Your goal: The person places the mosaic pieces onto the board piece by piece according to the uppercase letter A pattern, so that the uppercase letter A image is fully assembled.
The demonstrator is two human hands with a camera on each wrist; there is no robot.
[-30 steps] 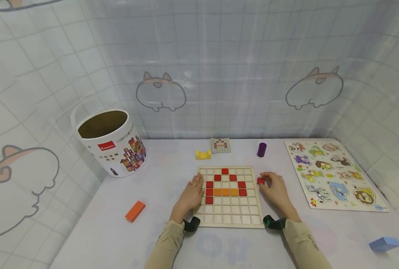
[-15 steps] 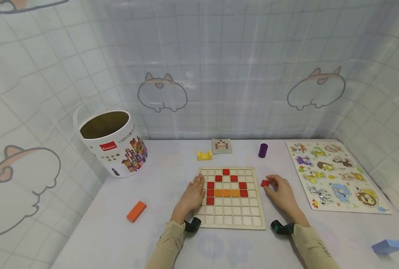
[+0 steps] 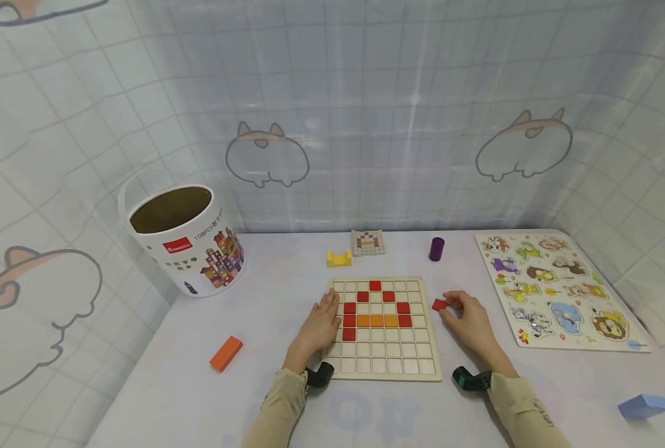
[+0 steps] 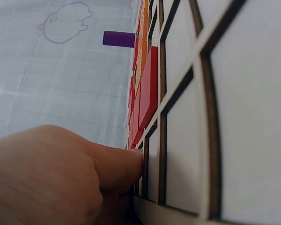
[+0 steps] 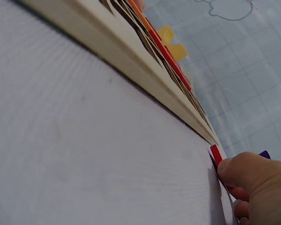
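Observation:
A wooden grid board (image 3: pixel 380 367) lies flat on the table, with several red tiles (image 3: pixel 349 334) and three orange tiles (image 3: pixel 377 320) in its cells. My left hand (image 3: pixel 319 325) rests along the board's left edge, fingers stretched forward; in the left wrist view its thumb (image 4: pixel 119 164) touches the board. To the right of the board, my right hand (image 3: pixel 469 320) pinches a loose red square tile (image 3: pixel 439 304) between thumb and fingers. That tile (image 5: pixel 216 153) appears tilted in the right wrist view, apart from the board's edge. Some fingers of the right hand are hidden behind its thumb.
Behind the board are a small pattern card (image 3: pixel 368 243), a yellow block (image 3: pixel 339 259) and a purple cylinder (image 3: pixel 436 249). An animal puzzle board (image 3: pixel 553 292) lies right, near a blue block (image 3: pixel 643 407). At left stand a white bucket (image 3: pixel 198 249) and an orange block (image 3: pixel 226 354).
My right hand has shifted a little to the right and toward me, carrying the red tile slightly away from the board. The left hand keeps its place on the board's edge.

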